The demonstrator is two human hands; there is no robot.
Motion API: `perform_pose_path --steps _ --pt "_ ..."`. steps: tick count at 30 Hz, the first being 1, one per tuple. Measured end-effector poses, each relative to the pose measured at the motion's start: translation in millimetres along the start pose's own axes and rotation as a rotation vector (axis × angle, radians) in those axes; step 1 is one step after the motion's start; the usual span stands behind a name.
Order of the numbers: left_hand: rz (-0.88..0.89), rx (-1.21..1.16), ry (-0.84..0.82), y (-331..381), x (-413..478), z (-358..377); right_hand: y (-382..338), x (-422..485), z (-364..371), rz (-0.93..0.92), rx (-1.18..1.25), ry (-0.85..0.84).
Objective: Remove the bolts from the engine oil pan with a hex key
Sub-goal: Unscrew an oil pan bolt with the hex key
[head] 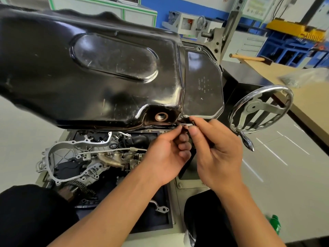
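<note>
The hex key [186, 124] lies almost level along the near flange of the oil pan [106, 77], just right of the open drain hole [161, 116]. Its tip points left at what looks like a bolt head [174, 125] in the flange; whether the tip is seated in the socket is too small to tell.

The key is a thin, stiff steel rod, light and probably slick, so it is likely to roll between the fingertips and to cam out if held crooked. The short end is best steadied close to the bolt and the turning done from the far end.

The left hand [170, 154] has a narrow grip, thumb and forefinger pinching the shaft near the bolt. The right hand [219, 148] pinches the other end in its fingertips.

The pan is glossy black pressed sheet, rigid, scuffed, probably oily, and bulky enough to want support once the last bolts come out.

Loose engine castings [80, 157] lie in a tray below the pan. A chrome handwheel [261, 111] stands just right of the hands, and a wooden bench [309, 104] lies beyond it.
</note>
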State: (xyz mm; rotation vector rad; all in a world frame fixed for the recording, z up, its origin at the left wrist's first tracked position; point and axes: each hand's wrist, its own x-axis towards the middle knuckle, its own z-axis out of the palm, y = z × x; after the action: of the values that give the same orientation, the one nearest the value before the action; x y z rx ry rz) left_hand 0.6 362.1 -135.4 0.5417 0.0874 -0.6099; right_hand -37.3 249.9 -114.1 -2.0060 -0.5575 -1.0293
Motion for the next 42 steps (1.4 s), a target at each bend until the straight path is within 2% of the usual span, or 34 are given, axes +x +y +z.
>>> perform_pose_path --steps 4,6,8,11,15,18,20,23,27,32,36,38,40,41,42 --pt "0.008 -0.067 -0.030 5 -7 0 -3 18 -14 -0.167 -0.080 -0.438" --pt "-0.026 -0.120 -0.019 8 -10 -1 -7 24 -18 -0.230 -0.111 -0.593" --pt "-0.055 -0.143 0.007 8 -13 1 -10 25 -21 -0.211 -0.159 -0.566" --pt "-0.074 -0.114 0.022 5 -12 4 -16 16 -20 -0.054 -0.163 -0.337" --pt "-0.093 -0.075 0.024 4 -10 6 -32 2 -9 0.096 -0.181 -0.143" --pt "-0.076 -0.057 0.044 2 -7 8 -43 0 -9 0.365 -0.292 -0.079" --pt "-0.084 -0.091 0.052 0 -6 10 -45 0 -11 0.507 -0.305 -0.100" --pt "-0.092 -0.132 0.061 0 -5 11 -48 2 -15 0.508 -0.264 -0.196" --pt "-0.041 -0.151 0.093 3 -2 13 -53 13 -26 0.339 -0.353 -0.367" --pt "-0.059 -0.085 0.074 8 -2 13 -46 38 -48 0.168 -0.619 -0.675" --pt "-0.067 -0.073 0.087 9 -5 14 -48 50 -47 0.027 -0.679 -0.791" --pt "-0.064 -0.051 0.096 9 -6 15 -42 50 -51 0.022 -0.574 -0.792" --pt "-0.061 -0.047 0.104 10 -8 16 -31 46 -62 0.153 -0.257 -0.736" --pt "-0.068 -0.056 0.102 11 -9 16 -23 42 -69 0.253 -0.100 -0.650" --pt "-0.080 -0.072 0.093 12 -10 17 -12 38 -75 0.373 -0.026 -0.491"
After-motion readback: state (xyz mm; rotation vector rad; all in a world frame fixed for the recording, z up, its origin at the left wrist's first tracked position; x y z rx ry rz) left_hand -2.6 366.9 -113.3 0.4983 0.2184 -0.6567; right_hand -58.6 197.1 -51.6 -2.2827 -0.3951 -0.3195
